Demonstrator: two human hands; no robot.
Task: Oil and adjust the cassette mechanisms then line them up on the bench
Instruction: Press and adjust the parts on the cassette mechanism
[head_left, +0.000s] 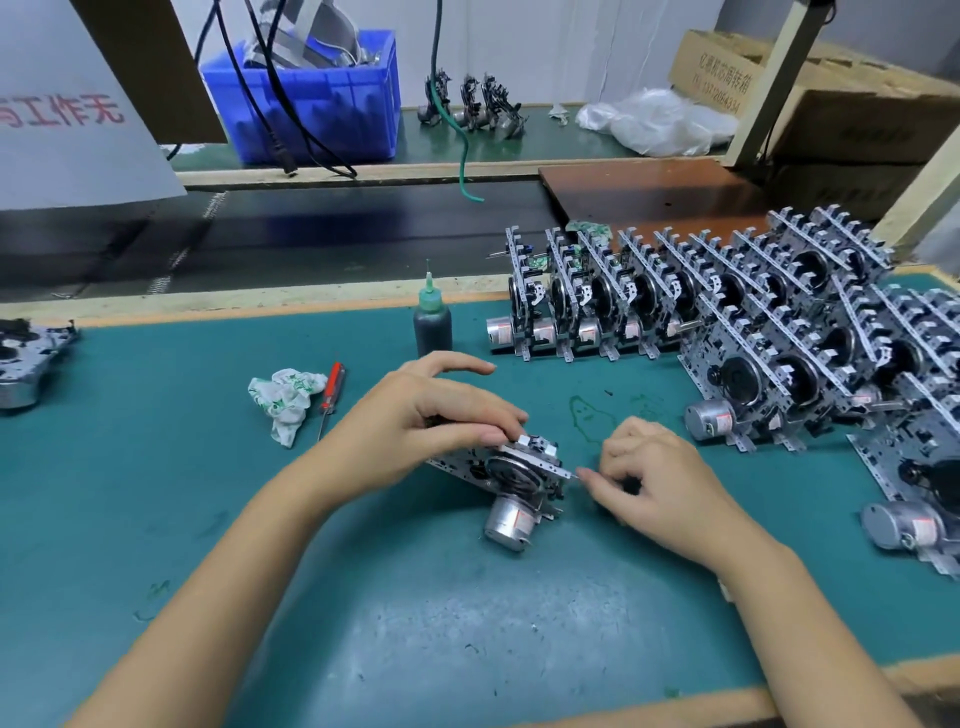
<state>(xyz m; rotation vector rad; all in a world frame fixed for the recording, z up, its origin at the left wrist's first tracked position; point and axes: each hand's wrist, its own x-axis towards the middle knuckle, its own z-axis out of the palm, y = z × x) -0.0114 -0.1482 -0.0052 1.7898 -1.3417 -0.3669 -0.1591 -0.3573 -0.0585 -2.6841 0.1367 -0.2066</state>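
A metal cassette mechanism (511, 480) with a round silver motor lies tilted on the green bench mat (363, 597) in the middle. My left hand (415, 415) grips its top edge with thumb and fingers. My right hand (644, 467) sits at its right end, fingers curled, fingertips pinching a small part at the mechanism's edge. A dark oil bottle (432, 325) with a green needle cap stands upright behind my left hand. Rows of mechanisms (727, 317) stand lined up on the right of the bench.
A red-handled screwdriver (331, 392) and a crumpled cloth (285, 397) lie left of my hands. Another mechanism (26, 358) sits at the far left edge. Behind the bench runs a dark conveyor (337, 234); a blue bin (311, 98) and cardboard boxes (831, 88) stand beyond.
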